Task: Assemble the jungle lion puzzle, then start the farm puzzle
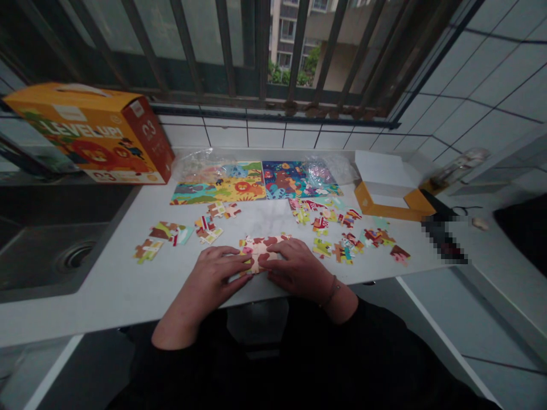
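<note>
Several puzzle pieces showing a brown-and-cream spotted pattern [258,249] lie together on the white counter [123,285], at the middle near its front edge. My left hand [217,276] rests at their left side, fingertips on the pieces. From the right, my right hand [294,266] touches the same pieces with its fingertips. The fingers of both hands are stretched out and partly cover the pieces. Loose puzzle pieces [205,228] lie to the left, and a larger spread of loose pieces [320,225] lies to the right.
Behind the pieces lie a lion picture sheet [239,183] and a dark blue picture sheet [284,179], with clear plastic wrap [200,165] partly over them. An orange box [94,136] stands back left beside a sink [51,239]; an open box [384,185] stands back right.
</note>
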